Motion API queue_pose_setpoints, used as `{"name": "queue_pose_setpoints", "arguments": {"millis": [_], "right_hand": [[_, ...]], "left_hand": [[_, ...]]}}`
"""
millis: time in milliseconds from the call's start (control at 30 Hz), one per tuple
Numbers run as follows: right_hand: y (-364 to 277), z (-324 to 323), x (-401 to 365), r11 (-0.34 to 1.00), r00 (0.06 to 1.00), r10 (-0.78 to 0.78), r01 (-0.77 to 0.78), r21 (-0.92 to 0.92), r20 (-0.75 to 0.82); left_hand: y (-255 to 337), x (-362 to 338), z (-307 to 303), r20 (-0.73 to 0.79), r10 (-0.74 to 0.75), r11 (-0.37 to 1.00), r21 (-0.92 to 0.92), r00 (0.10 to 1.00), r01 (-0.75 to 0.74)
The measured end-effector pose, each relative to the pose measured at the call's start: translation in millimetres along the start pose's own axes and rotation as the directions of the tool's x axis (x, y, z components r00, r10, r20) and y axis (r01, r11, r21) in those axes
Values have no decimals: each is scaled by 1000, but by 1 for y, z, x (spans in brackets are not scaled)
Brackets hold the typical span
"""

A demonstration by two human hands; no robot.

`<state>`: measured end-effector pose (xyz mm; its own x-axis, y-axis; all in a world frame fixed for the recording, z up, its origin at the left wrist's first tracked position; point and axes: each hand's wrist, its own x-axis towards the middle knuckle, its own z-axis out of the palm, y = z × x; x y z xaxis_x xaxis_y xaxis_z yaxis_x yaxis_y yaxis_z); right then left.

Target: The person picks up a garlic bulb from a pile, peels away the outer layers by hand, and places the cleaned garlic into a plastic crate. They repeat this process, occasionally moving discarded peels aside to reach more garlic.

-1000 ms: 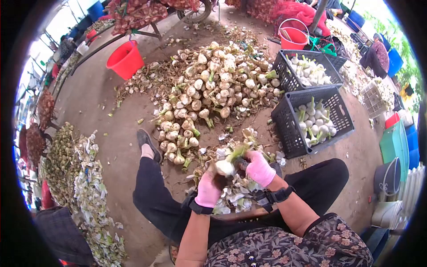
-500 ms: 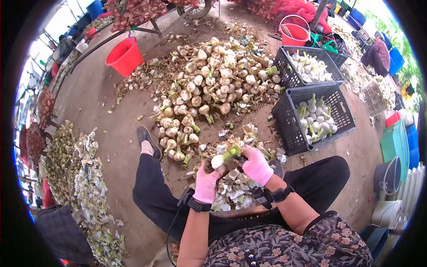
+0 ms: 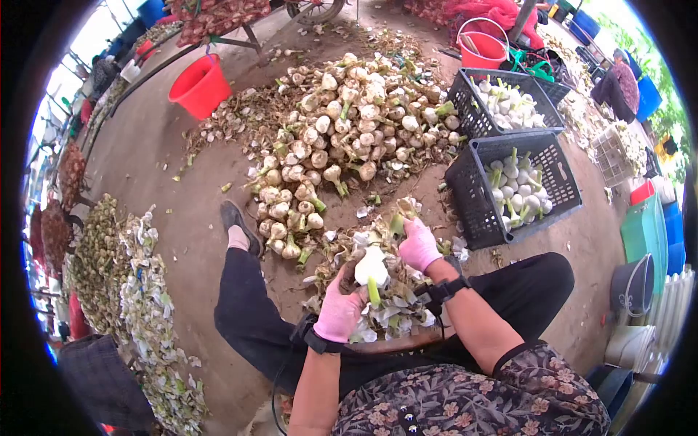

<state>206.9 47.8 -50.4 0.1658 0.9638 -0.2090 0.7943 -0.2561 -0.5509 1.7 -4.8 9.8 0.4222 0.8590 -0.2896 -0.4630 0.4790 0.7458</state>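
My left hand [image 3: 342, 305], in a pink glove with dark fingertips, is closed around a white garlic bulb [image 3: 372, 266] whose green stem points down toward me. To its upper right, my right hand [image 3: 419, 245], gloved the same way, pinches a strip of greenish-brown garlic skin [image 3: 398, 222] apart from the bulb. Loose peeled skins [image 3: 392, 320] lie heaped under both hands, between my legs. Just beyond is a large pile of unpeeled garlic bulbs [image 3: 356, 123] with soil and stems on them.
Two black crates [image 3: 476, 211] of cleaned white garlic stand right of the pile. A red bucket [image 3: 200, 87] sits at the back left, another red bucket [image 3: 483, 52] behind the crates. Skins [image 3: 145, 291] line the left floor. A person [image 3: 624, 87] sits far right.
The bulb has turned so its stem points toward me and shows more white. My right hand has moved up and away from it, with the skin strip in its fingers.
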Motion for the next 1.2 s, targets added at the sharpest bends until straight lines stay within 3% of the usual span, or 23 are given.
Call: {"name": "queue_pose_setpoints", "arguments": {"millis": [33, 67, 100, 133, 167, 267, 333, 367, 400, 500, 567, 633, 667, 700, 767, 800, 833, 900, 933, 967, 1033, 1067, 1200], "right_hand": [[4, 1, -3, 1000, 1000, -1, 1, -2, 3], [8, 1, -6, 993, 988, -116, 117, 4, -107], [11, 3, -8, 974, 951, -223, 228, -2, -214], [-10, -30, -16, 929, 994, -102, 84, 362, 32], [-20, -42, -22, 930, 995, -97, 79, 360, 32], [-29, -43, -30, 576, 922, -356, 88, 813, 151], [-32, -41, -33, 557, 928, -305, -10, 830, 216], [-36, -41, -34, 532, 923, -260, -109, 840, 285], [-40, -40, -37, 516, 949, -242, -50, 855, 201], [-38, -28, -34, 626, 951, -289, 102, 773, 108], [-50, -38, -38, 585, 947, -301, 95, 806, 107], [-51, -38, -36, 739, 928, -343, 169, 653, 148], [-47, -29, -35, 712, 918, -396, 328, 621, -30], [-42, -25, -28, 713, 918, -396, 327, 621, -29], [-31, -16, -12, 945, 964, -265, 265, 189, -26], [-18, -9, -6, 941, 960, -275, 281, 187, -55], [-18, -15, -5, 980, 983, -172, 164, 111, 61], [-12, -15, -15, 857, 932, -343, 362, 368, -117], [-20, -27, -22, 828, 891, -425, 453, 331, -157], [-26, -33, -24, 831, 893, -420, 451, 327, -162], [-36, -42, -31, 577, 906, -419, 209, 789, 66], [-43, -57, -35, 674, 891, -385, 94, 732, 241], [-53, -64, -38, 760, 867, -414, 162, 630, 277]], "left_hand": [[4, 0, 3, 1, 7, 998, -66, 1000, -6], [-4, 3, -7, 62, 170, 980, 92, 984, -175], [-4, 4, -10, 63, 170, 980, 90, 984, -175], [-3, 6, -10, 9, 86, 995, 41, 996, -86], [-3, 8, -10, -40, -2, 1000, -13, 999, 1], [-3, 10, -9, -13, -28, 999, -33, 1000, 28], [-4, 9, -10, 5, -49, 997, -57, 999, 49], [-5, 8, -12, -21, -96, 971, -220, 995, 89], [-6, 6, -14, -41, -145, 918, -379, 989, 119], [8, 3, -2, 25, -169, 809, -567, 985, 153], [4, 4, -5, 12, -211, 756, -632, 977, 171], [-5, 10, -12, -72, -250, 847, -500, 965, 182], [-2, 7, -9, -11, -208, 882, -435, 978, 182], [1, 3, -4, -10, -208, 881, -436, 978, 183], [9, -3, 9, 146, -79, 952, -283, 986, 119], [11, -2, 13, 196, -18, 941, -328, 980, 83], [13, 1, 9, 191, -7, 942, -327, 982, 71], [12, 0, 2, 35, -56, 940, -335, 998, 65], [13, 1, 2, 7, -40, 938, -344, 999, 40], [12, 3, 1, 15, -43, 938, -343, 999, 46], [7, 5, -4, -11, -42, 980, -197, 999, 39], [4, 7, -3, -49, -14, 993, -122, 999, 7], [5, 7, -3, -85, -18, 997, 68, 996, 24]]}}
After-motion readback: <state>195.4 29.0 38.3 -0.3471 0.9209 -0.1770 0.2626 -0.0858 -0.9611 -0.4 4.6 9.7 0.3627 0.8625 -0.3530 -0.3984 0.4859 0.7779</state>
